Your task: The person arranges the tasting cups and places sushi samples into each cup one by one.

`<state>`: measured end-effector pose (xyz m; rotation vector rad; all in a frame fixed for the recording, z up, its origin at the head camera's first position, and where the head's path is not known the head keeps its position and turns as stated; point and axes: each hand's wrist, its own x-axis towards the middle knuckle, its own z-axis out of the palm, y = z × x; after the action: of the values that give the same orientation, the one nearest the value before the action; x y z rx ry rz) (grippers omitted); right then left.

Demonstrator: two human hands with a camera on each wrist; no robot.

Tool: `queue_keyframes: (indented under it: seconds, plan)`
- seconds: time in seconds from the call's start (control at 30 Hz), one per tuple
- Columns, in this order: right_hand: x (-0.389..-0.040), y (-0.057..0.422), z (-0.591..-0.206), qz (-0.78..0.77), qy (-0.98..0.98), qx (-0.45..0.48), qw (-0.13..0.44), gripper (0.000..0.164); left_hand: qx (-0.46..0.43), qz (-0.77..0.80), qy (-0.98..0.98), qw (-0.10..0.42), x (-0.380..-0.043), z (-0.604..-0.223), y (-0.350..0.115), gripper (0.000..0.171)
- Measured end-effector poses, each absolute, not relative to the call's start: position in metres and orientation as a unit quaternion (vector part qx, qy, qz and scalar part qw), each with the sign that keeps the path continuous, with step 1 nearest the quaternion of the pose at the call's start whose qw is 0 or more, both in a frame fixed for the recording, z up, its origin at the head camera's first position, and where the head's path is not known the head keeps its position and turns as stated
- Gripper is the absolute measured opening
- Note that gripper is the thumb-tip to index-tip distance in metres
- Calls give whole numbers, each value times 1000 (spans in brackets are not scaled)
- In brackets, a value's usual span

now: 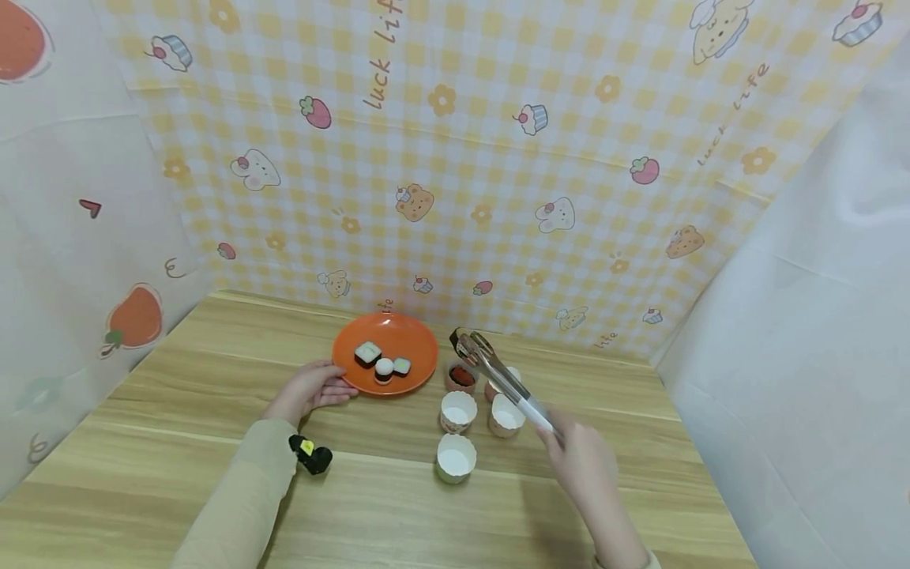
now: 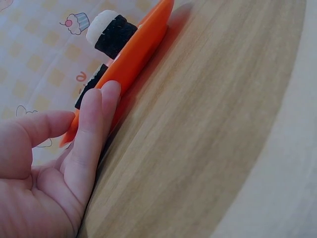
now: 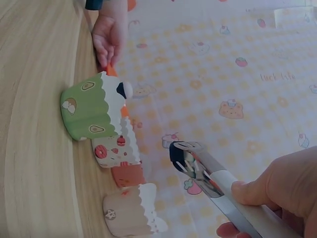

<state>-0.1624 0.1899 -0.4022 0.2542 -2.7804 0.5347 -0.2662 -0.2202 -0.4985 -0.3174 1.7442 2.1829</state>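
Note:
My left hand (image 1: pixel 320 387) holds the near-left rim of an orange plate (image 1: pixel 412 340), thumb on the edge and fingers against its underside in the left wrist view. On that plate sit a large square sushi piece (image 1: pixel 367 353), a white-topped round one (image 1: pixel 384 370) and a small pale-topped one (image 1: pixel 401 366). Metal tongs (image 1: pixel 508 385) with a white handle are gripped in my right hand (image 1: pixel 586 462). Between their tips is a dark-wrapped sushi piece (image 3: pixel 177 156), raised above the paper cups. The tong tips partly hide it.
Right of the plate stand several paper cups, including a green one (image 3: pixel 86 109) nearest me and a dotted-pattern one (image 3: pixel 116 150). One cup at the back holds a reddish piece (image 1: pixel 463 375). A yellow checked cloth (image 1: pixel 469 158) hangs behind the wooden table (image 1: pixel 370 514).

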Motion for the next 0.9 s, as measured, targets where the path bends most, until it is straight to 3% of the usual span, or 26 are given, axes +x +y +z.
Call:
queue_keyframes:
  seconds: [0.9]
  plan:
    - [-147,216,-402,182,-975,34,125,36,-113,763,617,156,-266,-499,-220,44]
